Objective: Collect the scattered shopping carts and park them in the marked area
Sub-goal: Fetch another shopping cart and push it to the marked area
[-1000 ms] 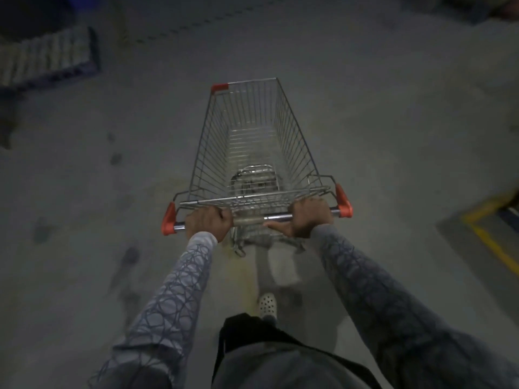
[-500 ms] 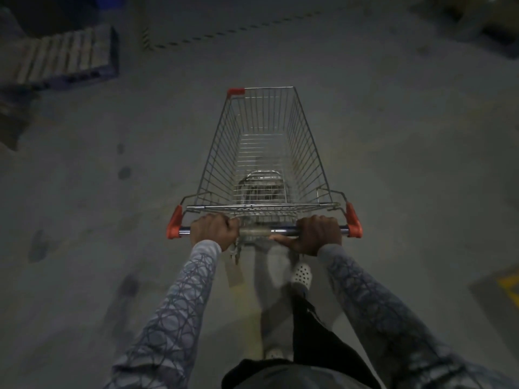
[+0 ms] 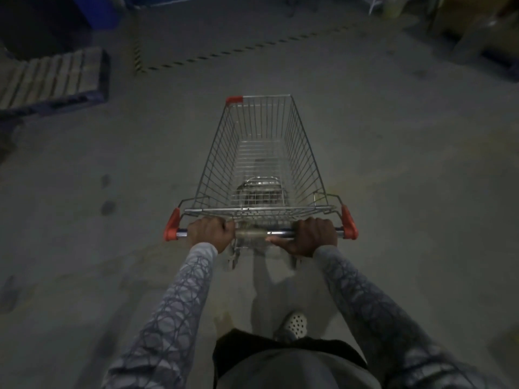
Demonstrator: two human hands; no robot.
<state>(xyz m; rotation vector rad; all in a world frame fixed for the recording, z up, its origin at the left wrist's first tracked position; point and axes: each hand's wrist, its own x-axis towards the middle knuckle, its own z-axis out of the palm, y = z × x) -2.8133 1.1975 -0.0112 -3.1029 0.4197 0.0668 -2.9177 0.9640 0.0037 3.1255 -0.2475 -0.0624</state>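
Pallet: a wooden pallet point(image 3: 53, 77) lies on the concrete floor point(image 3: 407, 164) at far left, well apart from the cart
Tape: a black-and-yellow striped line point(image 3: 224, 53) crosses the floor ahead, beyond the pallet
Left hand: the left hand point(image 3: 209, 234) is curled over the handle point(image 3: 252, 233), just beside the left red cap point(image 3: 171, 226)
Cart: the wire cart point(image 3: 264, 153) stands mid-floor in dim light, basket pointing away from the person, short of the striped line
Right hand: the right hand point(image 3: 313, 237) grips the handle near the right red cap point(image 3: 349, 223), thumb along the bar; the hands are apart, with bare bar between them
Shoe: a white perforated shoe point(image 3: 295, 324) shows below the handle, between the patterned grey sleeves
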